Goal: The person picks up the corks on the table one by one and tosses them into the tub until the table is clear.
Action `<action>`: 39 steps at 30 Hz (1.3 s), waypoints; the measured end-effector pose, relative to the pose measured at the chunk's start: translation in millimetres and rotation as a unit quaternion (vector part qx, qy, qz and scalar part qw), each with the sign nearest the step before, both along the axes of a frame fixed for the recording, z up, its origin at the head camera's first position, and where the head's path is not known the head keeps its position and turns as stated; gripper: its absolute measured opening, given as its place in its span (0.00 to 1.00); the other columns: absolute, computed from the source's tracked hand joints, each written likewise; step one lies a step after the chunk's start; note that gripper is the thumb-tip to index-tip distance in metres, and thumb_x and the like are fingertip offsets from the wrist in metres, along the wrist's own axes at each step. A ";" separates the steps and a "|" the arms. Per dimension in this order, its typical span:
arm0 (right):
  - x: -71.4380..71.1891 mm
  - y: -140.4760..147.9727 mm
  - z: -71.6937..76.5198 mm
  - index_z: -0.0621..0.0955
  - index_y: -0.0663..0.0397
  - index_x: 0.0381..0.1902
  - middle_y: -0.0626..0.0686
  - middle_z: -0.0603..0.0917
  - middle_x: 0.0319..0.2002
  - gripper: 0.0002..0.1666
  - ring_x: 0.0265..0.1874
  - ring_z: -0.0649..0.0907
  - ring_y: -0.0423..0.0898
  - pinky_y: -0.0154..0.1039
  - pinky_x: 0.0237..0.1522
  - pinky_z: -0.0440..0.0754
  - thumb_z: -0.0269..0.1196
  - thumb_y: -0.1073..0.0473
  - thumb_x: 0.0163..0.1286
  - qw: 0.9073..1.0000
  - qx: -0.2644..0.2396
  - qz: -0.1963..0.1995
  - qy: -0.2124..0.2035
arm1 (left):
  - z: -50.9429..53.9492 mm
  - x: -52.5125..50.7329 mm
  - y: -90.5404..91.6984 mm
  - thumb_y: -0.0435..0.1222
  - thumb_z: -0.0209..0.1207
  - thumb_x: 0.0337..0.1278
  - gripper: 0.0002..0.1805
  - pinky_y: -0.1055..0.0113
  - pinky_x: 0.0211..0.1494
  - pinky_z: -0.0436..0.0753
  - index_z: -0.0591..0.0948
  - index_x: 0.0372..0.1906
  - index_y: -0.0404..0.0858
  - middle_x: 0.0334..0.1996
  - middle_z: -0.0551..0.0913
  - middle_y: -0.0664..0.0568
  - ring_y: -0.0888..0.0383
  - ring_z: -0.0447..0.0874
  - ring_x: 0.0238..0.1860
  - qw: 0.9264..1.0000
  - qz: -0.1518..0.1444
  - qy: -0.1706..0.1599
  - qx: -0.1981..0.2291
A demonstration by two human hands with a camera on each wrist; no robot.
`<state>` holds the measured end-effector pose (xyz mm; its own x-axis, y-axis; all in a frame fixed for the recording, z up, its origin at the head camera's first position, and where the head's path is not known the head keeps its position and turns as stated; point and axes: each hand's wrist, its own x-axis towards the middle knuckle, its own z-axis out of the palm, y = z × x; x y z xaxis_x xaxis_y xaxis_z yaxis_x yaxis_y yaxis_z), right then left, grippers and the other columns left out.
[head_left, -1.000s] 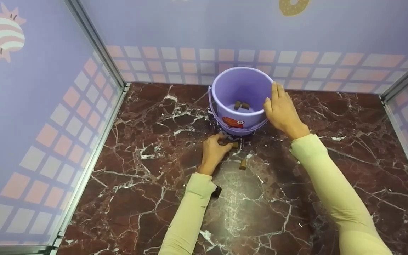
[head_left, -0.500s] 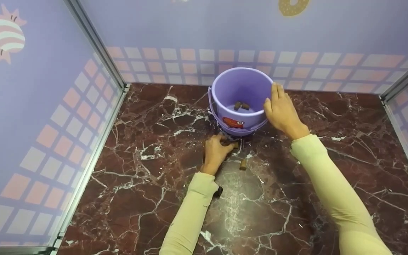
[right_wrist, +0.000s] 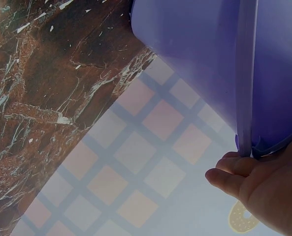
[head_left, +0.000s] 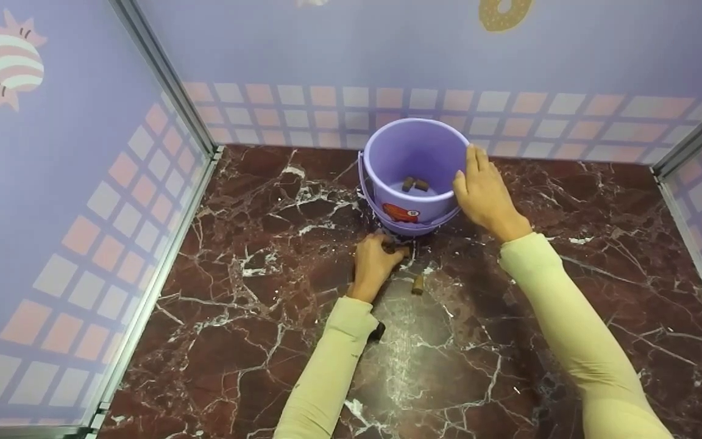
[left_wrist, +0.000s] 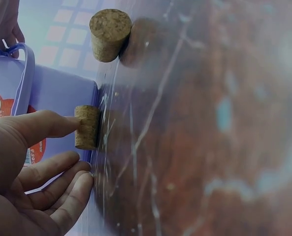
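A purple bucket (head_left: 417, 210) stands upright near the back wall, its handle hanging down in front. Two corks (head_left: 407, 184) lie at its bottom. My right hand (head_left: 486, 192) grips the bucket's right rim; in the right wrist view the right hand (right_wrist: 269, 184) is at the rim beside the handle's end. My left hand (head_left: 374, 265) is low in front of the bucket. In the left wrist view its thumb touches a cork (left_wrist: 86, 128) by the bucket's base, while the other fingers stay apart from it, loosely bent. Another cork (head_left: 417, 285) rests on the surface nearer to me.
Dark red marbled surface (head_left: 235, 341) lies under everything. Purple panels with pink and white checks (head_left: 293, 116) rise at the back and both sides, with metal strips (head_left: 162, 256) along the left edge. A black object (head_left: 378, 332) sits at my left wrist.
My left hand has shifted slightly to the right, its thumb now covering more of the cork by the bucket. The right hand and the bucket hold their place.
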<state>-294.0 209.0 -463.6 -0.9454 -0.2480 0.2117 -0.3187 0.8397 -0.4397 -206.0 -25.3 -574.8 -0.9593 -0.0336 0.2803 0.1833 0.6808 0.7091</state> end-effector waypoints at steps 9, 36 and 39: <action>0.1 -0.3 -0.2 0.50 0.77 0.81 0.78 0.54 0.80 0.43 0.79 0.57 0.73 0.61 0.83 0.49 0.41 0.50 0.83 1.000 0.000 0.001 -0.001 | 1.2 -0.6 4.9 0.36 0.79 0.45 0.13 0.53 0.46 0.88 0.92 0.37 0.32 0.37 0.90 0.45 0.43 0.90 0.41 1.000 -0.011 -0.008 0.014; -1.2 -0.6 -0.1 0.51 0.78 0.81 0.78 0.55 0.79 0.41 0.76 0.61 0.76 0.64 0.81 0.53 0.45 0.54 0.82 1.000 -0.004 0.001 0.008 | 1.2 -1.4 11.0 0.32 0.75 0.46 0.10 0.54 0.45 0.88 0.93 0.38 0.37 0.36 0.91 0.47 0.46 0.90 0.41 0.999 -0.030 -0.011 -0.015; -0.7 -0.5 -0.5 0.52 0.79 0.81 0.78 0.55 0.78 0.41 0.76 0.61 0.76 0.64 0.81 0.53 0.44 0.54 0.82 1.000 -0.004 0.002 0.009 | 0.1 -0.9 10.6 0.31 0.75 0.46 0.09 0.55 0.44 0.88 0.94 0.37 0.38 0.35 0.92 0.49 0.46 0.91 0.40 0.999 -0.034 -0.004 -0.015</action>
<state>-294.7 208.5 -464.1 -0.9406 -0.2499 0.2300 -0.3296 0.8348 -0.4411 -206.9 -14.6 -574.7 -0.9614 0.0400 0.2721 0.2240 0.6883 0.6900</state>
